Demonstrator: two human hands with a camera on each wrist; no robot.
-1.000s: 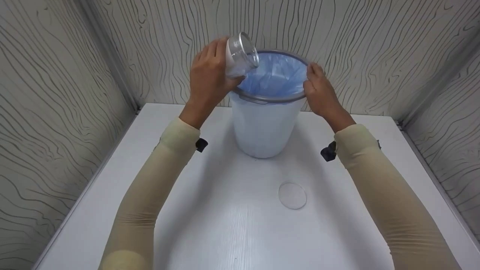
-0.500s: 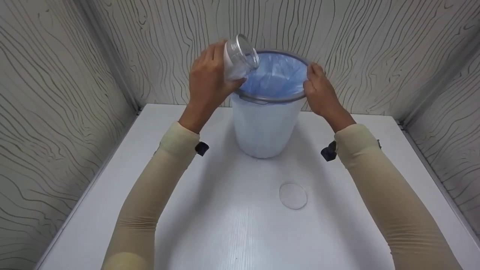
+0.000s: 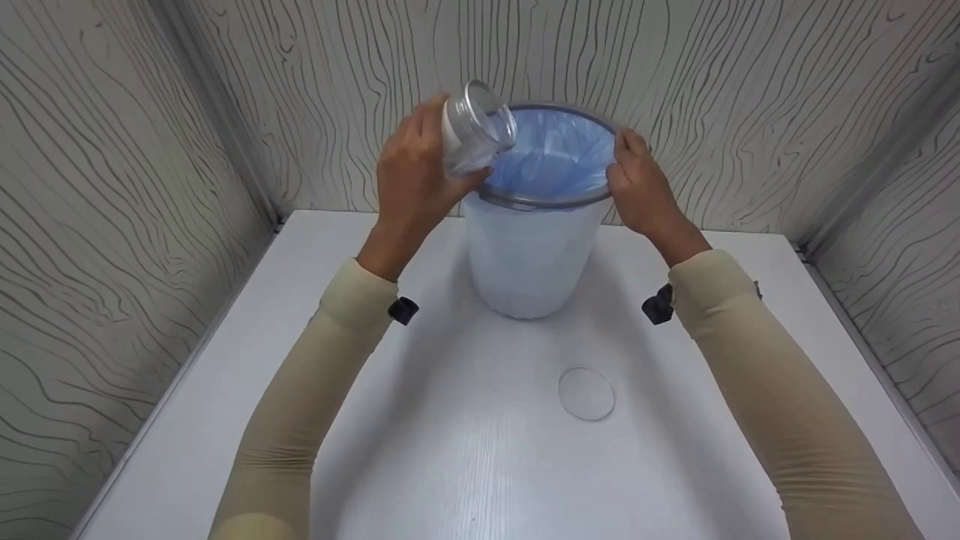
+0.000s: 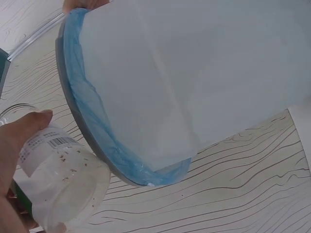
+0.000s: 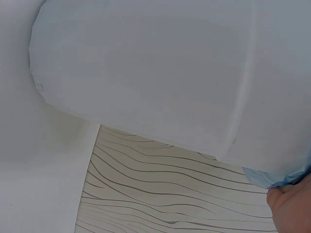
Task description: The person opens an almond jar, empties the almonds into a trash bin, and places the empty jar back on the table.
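Note:
My left hand [image 3: 412, 169] grips a clear glass jar [image 3: 466, 139], tilted with its open mouth toward the bin's opening. In the left wrist view the jar [image 4: 73, 177] carries a white label with a barcode, and small brown bits cling near its base. The white trash bin [image 3: 529, 259] stands upright on the table, with a grey rim and a blue liner bag [image 3: 551, 154] inside. My right hand [image 3: 641, 184] holds the bin's rim on the right side, fingers over the edge. In the right wrist view only part of that hand [image 5: 294, 206] shows, beside the liner's blue edge.
A thin clear disc [image 3: 586, 394] lies flat on the white table [image 3: 450, 465] in front of the bin. Wood-patterned panels [image 3: 675, 67] enclose the back and both sides, with the back panel close behind the bin.
The left hand has lowered slightly toward me, and the jar has come down a little with it at the bin's left rim. The right hand keeps its hold on the rim.

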